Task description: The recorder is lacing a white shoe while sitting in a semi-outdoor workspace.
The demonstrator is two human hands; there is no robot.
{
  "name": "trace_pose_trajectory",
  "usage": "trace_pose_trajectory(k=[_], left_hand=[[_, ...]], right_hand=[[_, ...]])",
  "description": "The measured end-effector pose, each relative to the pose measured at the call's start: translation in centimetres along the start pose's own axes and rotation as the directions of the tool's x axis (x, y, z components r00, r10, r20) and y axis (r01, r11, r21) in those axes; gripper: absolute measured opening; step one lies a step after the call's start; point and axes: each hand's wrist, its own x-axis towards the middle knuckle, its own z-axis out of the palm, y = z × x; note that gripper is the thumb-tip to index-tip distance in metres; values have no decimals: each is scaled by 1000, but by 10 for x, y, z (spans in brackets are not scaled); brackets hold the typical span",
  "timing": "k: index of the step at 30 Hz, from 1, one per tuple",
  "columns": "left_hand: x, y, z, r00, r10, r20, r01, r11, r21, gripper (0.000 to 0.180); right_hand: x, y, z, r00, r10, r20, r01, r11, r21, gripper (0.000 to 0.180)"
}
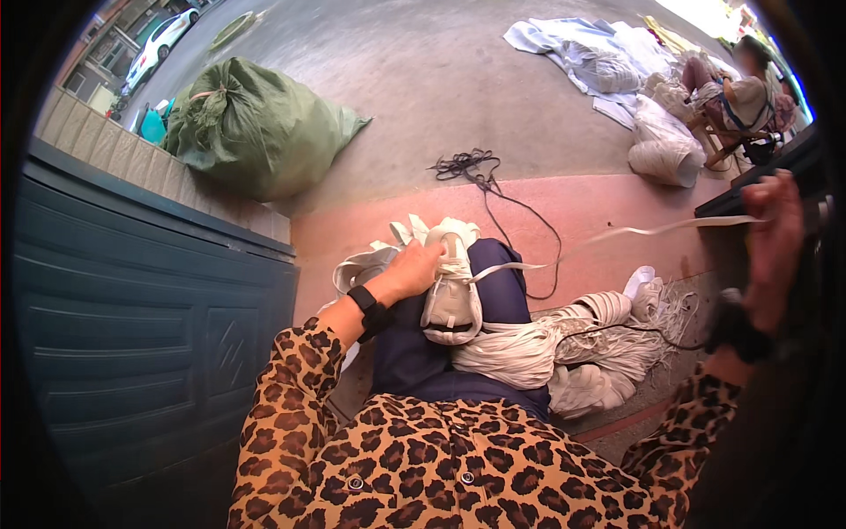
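My left hand rests on a folded bundle of white strap that lies on my knee, fingers curled over its top. A single white strap runs from that bundle up to the right, pulled taut by my right hand, which is raised and closed around it. More bunches of white strap lie over my lap and on the ground beside my leg. Both wrists carry a black band, and my sleeves are leopard-patterned.
A dark teal metal door stands close on my left. A stuffed green sack lies on the concrete beyond it. A black cord trails across the ground. At far right another person sits among white bundles.
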Motion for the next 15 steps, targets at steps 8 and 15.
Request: trace_pose_trajectory(k=[8, 15], left_hand=[[-5, -7, -9, 998, -52, 45, 66, 913, -402, 29], [-9, -10, -15, 977, -175, 126, 215, 834, -508, 31]], right_hand=[[-191, 206, 117, 483, 599, 639, -218, 789, -575, 18], [-257, 254, 154, 622, 237, 746, 554, 540, -634, 6]])
